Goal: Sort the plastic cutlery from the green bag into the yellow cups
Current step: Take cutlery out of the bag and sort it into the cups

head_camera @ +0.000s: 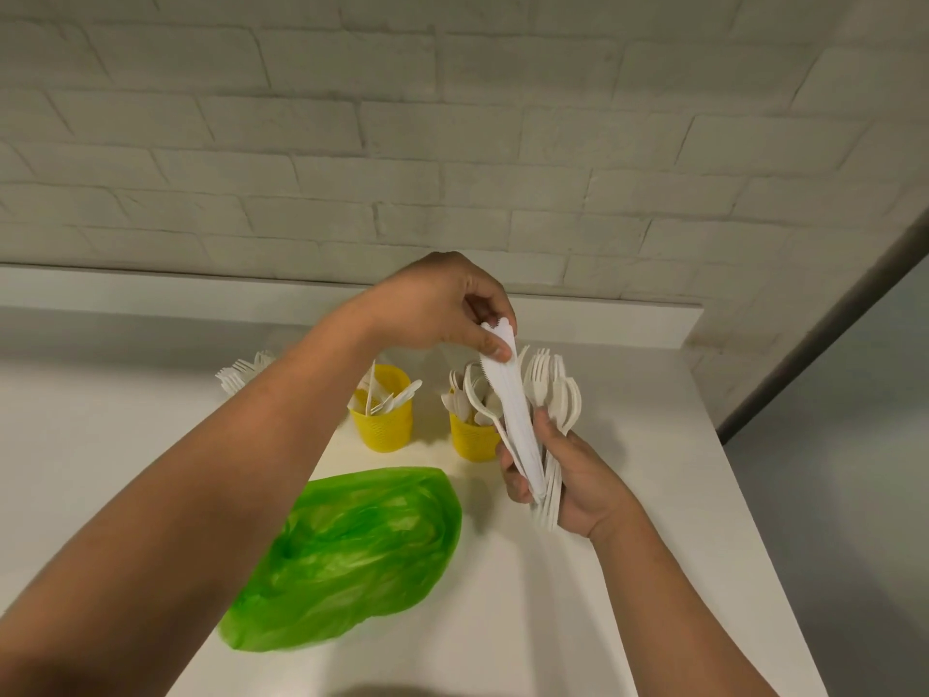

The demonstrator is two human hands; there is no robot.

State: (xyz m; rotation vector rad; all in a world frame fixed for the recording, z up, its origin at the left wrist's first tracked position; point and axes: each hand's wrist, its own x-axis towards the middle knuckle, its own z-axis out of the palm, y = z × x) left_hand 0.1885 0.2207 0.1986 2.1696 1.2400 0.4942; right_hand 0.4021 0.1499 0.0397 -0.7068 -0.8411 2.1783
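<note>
My right hand (573,482) grips a bundle of white plastic cutlery (545,410) with forks and spoons fanning out at the top. My left hand (442,304) pinches the upper ends of several white knives (507,389) that stand in that bundle. Behind the hands are two yellow cups: the left one (384,420) holds knives, the right one (472,440) holds spoons. A third group of forks (241,374) shows behind my left forearm; its cup is hidden. The crumpled green bag (352,555) lies flat on the white counter, in front of the cups.
The white counter (578,596) ends at a right edge with grey floor beyond. A low white ledge (603,319) and a white brick wall close off the back.
</note>
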